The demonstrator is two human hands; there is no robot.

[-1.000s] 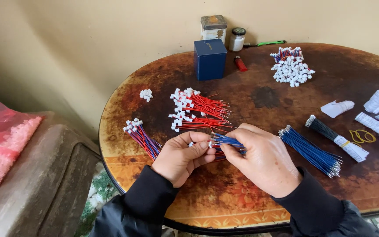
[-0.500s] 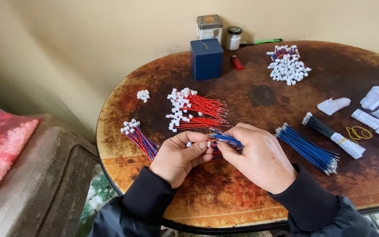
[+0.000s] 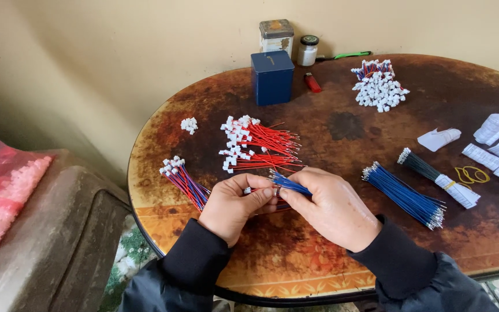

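Both hands meet over the near edge of the round brown counter (image 3: 330,138). The left hand (image 3: 233,207) pinches a small white connector (image 3: 248,190) between thumb and forefinger, while the right hand (image 3: 333,208) is closed around a few blue wires (image 3: 289,184) that point toward that connector. Just beyond the hands lies a pile of red wires with white connectors (image 3: 255,144); a loose bundle of blue wires (image 3: 402,194) lies to the right, well apart.
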